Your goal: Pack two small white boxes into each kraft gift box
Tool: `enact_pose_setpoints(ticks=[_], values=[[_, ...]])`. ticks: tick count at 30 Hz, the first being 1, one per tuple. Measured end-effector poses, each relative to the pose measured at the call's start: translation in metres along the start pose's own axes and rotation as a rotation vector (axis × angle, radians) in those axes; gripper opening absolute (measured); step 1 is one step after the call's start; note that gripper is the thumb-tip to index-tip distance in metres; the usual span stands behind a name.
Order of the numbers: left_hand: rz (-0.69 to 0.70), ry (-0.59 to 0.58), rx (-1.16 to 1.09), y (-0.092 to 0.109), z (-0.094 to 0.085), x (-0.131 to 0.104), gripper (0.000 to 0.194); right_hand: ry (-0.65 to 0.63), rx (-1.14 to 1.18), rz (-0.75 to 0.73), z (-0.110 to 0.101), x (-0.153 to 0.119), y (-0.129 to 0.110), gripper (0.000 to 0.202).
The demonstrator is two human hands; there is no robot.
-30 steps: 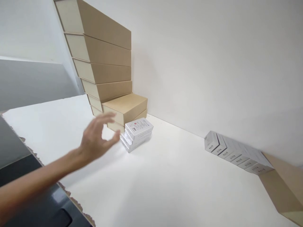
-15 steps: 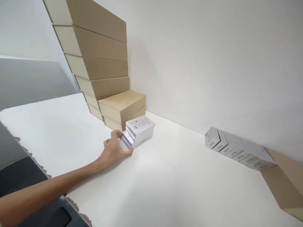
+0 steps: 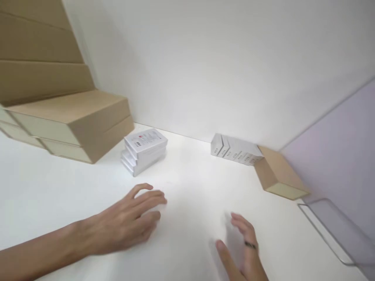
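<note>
My left hand (image 3: 129, 220) is held over the white tabletop (image 3: 181, 249), its fingers apart and nothing in them. Just beyond it sits a short stack of small white printed boxes (image 3: 145, 150), which it does not touch. My right hand (image 3: 246, 249) enters at the lower right with thumb and fingers spread, a dark ring on one finger. Motion blurs it slightly, and a grey shadow lies between thumb and fingers. Farther back, a row of small white boxes (image 3: 237, 148) stands along the wall.
Large tan cardboard boxes (image 3: 96, 125) are stacked at the left against the white wall (image 3: 175, 58). A single tan box (image 3: 278, 171) lies at the right end of the row. Beside the right-hand wall is a thin grey wire frame (image 3: 325, 234).
My left hand has let go of the small white box stack and drawn back toward me. My right hand has come into view. The camera has turned to the right.
</note>
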State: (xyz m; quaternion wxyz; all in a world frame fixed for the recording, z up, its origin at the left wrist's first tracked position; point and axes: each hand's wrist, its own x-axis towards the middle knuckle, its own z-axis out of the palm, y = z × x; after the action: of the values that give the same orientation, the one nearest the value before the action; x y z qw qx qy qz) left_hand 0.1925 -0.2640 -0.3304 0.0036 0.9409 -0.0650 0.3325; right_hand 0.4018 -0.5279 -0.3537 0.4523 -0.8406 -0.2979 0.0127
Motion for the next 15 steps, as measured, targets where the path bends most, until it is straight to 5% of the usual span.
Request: enact_pose_setpoints(ticks=[3,6,9,15], values=[[0.085,-0.178,-0.212,0.018,0.014,0.022,0.012,-0.114,-0.07,-0.017,0.011,0.066,-0.015,0.068],[0.023,-0.169,-0.227,0.022,0.032,0.037,0.027,0.053,-0.082,0.009,0.033,0.151,-0.014,0.087],[-0.12,-0.109,-0.25,0.019,0.046,0.039,0.029,0.225,-0.072,0.055,0.061,0.215,-0.011,0.073],[-0.206,0.019,-0.263,0.019,0.054,0.034,0.031,0.459,-0.05,0.148,0.1,0.262,-0.009,0.063]])
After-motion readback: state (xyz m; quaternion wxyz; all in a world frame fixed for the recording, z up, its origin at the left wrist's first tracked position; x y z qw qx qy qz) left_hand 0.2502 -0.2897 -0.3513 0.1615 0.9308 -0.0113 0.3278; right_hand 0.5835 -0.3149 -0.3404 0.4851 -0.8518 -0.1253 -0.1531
